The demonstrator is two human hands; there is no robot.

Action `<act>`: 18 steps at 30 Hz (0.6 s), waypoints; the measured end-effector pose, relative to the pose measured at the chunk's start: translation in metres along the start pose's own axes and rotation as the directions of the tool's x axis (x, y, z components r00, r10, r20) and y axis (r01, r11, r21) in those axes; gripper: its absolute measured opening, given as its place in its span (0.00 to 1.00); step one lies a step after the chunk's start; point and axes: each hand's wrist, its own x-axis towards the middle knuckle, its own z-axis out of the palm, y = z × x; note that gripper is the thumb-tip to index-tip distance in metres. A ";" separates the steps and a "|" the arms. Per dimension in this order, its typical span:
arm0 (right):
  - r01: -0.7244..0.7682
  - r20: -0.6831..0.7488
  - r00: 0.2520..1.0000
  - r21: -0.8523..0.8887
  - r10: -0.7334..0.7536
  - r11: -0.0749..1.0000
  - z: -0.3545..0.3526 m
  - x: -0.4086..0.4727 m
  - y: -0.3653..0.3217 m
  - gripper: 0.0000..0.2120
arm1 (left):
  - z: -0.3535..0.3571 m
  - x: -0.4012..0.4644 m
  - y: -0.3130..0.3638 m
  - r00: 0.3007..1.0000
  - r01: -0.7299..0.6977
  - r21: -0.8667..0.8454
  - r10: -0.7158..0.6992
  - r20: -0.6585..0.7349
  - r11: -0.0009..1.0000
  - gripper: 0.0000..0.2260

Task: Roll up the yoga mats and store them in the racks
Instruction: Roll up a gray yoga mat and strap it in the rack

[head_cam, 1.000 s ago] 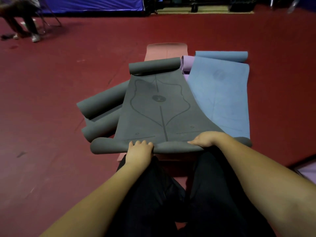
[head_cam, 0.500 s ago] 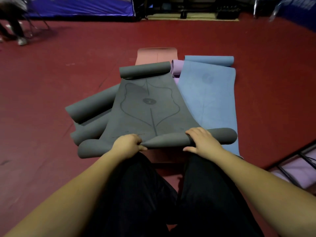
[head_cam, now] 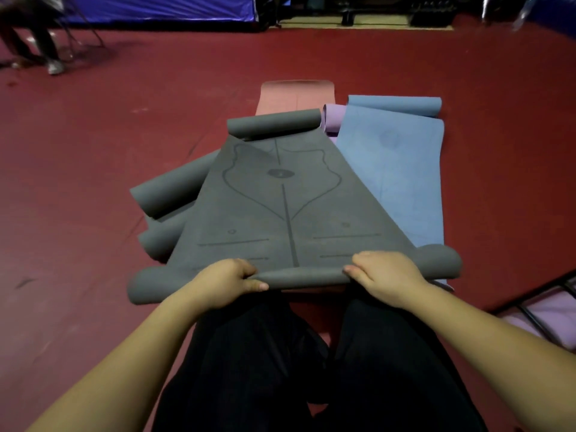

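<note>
A grey yoga mat (head_cam: 280, 207) with a printed line pattern lies spread in front of me, its near end rolled into a tube and its far end curled. My left hand (head_cam: 226, 283) grips the near roll left of centre, fingers over it and thumb under. My right hand (head_cam: 385, 277) grips the same roll right of centre. Under it lie a blue mat (head_cam: 396, 169), a purple mat (head_cam: 335, 118) and a salmon mat (head_cam: 296, 95). Two more grey rolls (head_cam: 171, 191) stick out to the left.
The floor (head_cam: 93, 182) is dark red. A black metal rack (head_cam: 542, 304) holding a purple mat shows at the right edge. A person's legs (head_cam: 40, 48) and a chair are at the far left, a blue tarp (head_cam: 156, 7) behind them. My dark trousers fill the foreground.
The near roll has been turned over further and sits thicker under both hands. The camera has shifted a little, so the mats sit slightly differently in view.
</note>
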 end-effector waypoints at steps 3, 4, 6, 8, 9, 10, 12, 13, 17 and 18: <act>-0.149 0.150 0.979 0.074 0.137 0.986 0.003 0.003 -0.008 0.22 | 0.014 -0.006 0.002 1.000 0.007 0.045 -0.007 -0.020 0.999 0.16; -0.183 0.185 0.969 0.098 0.162 0.978 0.003 0.006 -0.009 0.22 | 0.016 -0.006 0.004 0.999 0.022 0.057 -0.020 -0.040 0.998 0.16; -0.232 0.256 0.947 0.137 0.192 0.963 0.002 0.012 -0.008 0.23 | 0.017 -0.004 0.007 0.993 0.069 0.046 -0.064 -0.101 0.997 0.16; -0.263 0.327 0.923 0.152 0.203 0.953 0.001 0.018 -0.006 0.27 | 0.018 0.000 0.011 0.981 0.127 0.063 -0.116 -0.157 0.990 0.19; -0.277 0.355 0.911 0.145 0.211 0.950 0.001 0.020 -0.006 0.29 | 0.019 0.003 0.013 0.975 0.154 0.089 -0.136 -0.177 0.984 0.21; -0.287 0.370 0.902 0.132 0.221 0.949 0.000 0.022 -0.006 0.29 | 0.020 0.006 0.014 0.969 0.179 0.115 -0.155 -0.193 0.977 0.23; -0.281 0.367 0.903 0.106 0.225 0.954 0.001 0.026 -0.007 0.29 | 0.022 0.010 0.017 0.958 0.224 0.142 -0.192 -0.211 0.964 0.25; -0.271 0.359 0.907 0.099 0.219 0.958 0.001 0.026 -0.008 0.29 | 0.023 0.011 0.018 0.953 0.244 0.147 -0.209 -0.217 0.959 0.25; -0.310 0.410 0.880 0.118 0.239 0.943 -0.003 0.029 -0.009 0.28 | 0.028 0.013 0.025 0.924 0.321 0.227 -0.250 -0.290 0.920 0.25; -0.315 0.424 0.873 0.117 0.239 0.942 -0.004 0.029 -0.009 0.28 | 0.029 0.013 0.026 0.915 0.338 0.267 -0.249 -0.318 0.902 0.25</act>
